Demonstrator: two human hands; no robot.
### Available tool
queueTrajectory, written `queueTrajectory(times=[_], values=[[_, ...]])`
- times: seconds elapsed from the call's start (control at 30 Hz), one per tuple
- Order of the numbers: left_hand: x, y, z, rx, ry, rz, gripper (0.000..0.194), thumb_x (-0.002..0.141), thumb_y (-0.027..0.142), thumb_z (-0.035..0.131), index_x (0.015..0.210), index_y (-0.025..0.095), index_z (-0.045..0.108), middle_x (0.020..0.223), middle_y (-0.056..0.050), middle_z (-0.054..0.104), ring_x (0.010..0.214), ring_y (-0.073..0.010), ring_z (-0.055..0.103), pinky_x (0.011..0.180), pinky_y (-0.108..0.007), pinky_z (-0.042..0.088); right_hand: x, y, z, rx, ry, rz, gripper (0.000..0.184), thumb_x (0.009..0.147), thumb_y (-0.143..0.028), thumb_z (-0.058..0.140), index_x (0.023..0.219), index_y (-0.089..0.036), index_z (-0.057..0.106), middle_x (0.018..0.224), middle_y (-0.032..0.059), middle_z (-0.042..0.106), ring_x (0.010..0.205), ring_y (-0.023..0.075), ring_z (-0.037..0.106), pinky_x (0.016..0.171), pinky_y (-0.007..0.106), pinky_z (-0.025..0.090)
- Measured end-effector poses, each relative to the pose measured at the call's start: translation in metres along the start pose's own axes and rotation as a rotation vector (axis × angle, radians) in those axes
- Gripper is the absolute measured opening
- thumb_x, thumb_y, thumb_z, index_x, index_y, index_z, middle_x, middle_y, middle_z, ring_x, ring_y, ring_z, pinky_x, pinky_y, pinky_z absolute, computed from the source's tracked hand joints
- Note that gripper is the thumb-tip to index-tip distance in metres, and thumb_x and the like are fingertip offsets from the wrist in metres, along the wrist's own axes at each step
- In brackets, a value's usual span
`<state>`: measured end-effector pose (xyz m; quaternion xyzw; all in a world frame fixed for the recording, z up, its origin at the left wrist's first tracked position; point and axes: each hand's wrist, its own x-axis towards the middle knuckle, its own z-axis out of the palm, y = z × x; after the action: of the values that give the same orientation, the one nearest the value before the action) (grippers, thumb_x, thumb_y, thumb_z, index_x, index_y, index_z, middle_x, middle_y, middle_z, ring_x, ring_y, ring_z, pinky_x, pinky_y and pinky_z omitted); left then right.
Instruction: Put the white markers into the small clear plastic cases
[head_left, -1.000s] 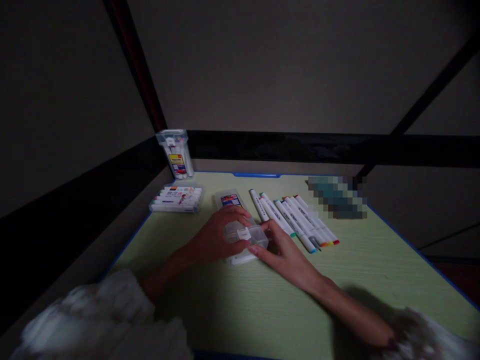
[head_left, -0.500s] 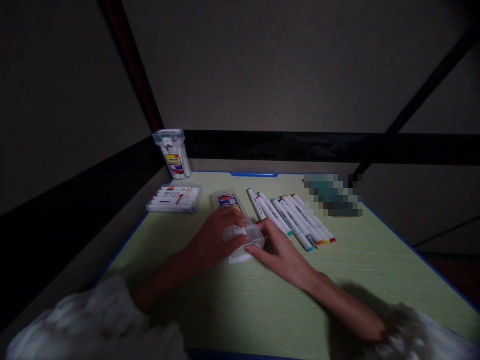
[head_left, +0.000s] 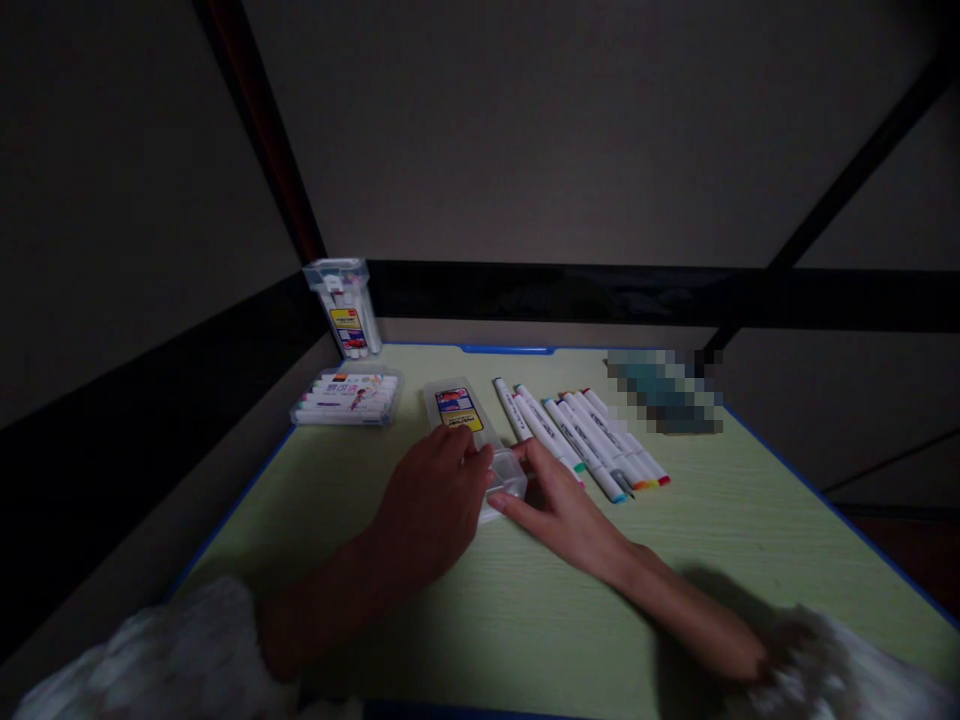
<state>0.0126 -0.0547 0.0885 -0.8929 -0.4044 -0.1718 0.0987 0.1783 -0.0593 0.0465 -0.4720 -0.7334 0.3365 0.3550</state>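
Observation:
A clear plastic marker case (head_left: pixel 489 428) with a yellow and blue label lies flat on the table, its capped end toward me. My left hand (head_left: pixel 431 500) is curled over the near left side of the case, fingers bent and thumb against the lid; its fingertips are partly hidden. From the right, my right hand (head_left: pixel 574 510) grips the translucent lid (head_left: pixel 511 472) between thumb and fingers. Several loose white markers (head_left: pixel 547 435) with coloured ends lie just beyond my right hand, side by side.
A marker case full of pens (head_left: pixel 352 315) stands upright at the far left corner. In front of it a flat clear box of markers (head_left: pixel 349 400) lies near the left edge. A blurred-out teal object (head_left: pixel 664 390) rests at the back right of the pale green table (head_left: pixel 750 560).
My left hand has turned and rolled over the lid, its back now facing up and covering more of the case's near end. My right hand has kept its grip almost unmoved.

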Motion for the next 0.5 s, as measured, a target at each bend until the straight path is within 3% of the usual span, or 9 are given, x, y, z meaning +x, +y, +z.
queueTrajectory(times=[0.3, 0.5], values=[[0.0, 0.0004, -0.0021, 0.047, -0.086, 0.006, 0.02, 0.084, 0.01, 0.044, 0.094, 0.011, 0.061, 0.086, -0.01, 0.058, 0.081, -0.0241, 0.053, 0.07, -0.038, 0.048, 0.0003, 0.0021, 0.0006, -0.058, -0.012, -0.05, 0.025, 0.081, -0.04, 0.054, 0.09, -0.019, 0.044, 0.084, 0.0051, 0.052, 0.074, 0.0182, 0.049, 0.062, 0.032, 0.041], [0.0005, -0.0024, -0.0033, 0.025, -0.067, -0.054, 0.023, 0.083, 0.005, 0.042, 0.077, 0.014, 0.061, 0.079, -0.007, 0.059, 0.078, -0.0207, 0.055, 0.071, -0.033, 0.047, -0.0013, 0.0018, 0.0014, -0.102, -0.106, -0.054, 0.026, 0.08, -0.039, 0.056, 0.086, -0.018, 0.041, 0.078, 0.0033, 0.05, 0.068, 0.0168, 0.048, 0.058, 0.03, 0.038]])
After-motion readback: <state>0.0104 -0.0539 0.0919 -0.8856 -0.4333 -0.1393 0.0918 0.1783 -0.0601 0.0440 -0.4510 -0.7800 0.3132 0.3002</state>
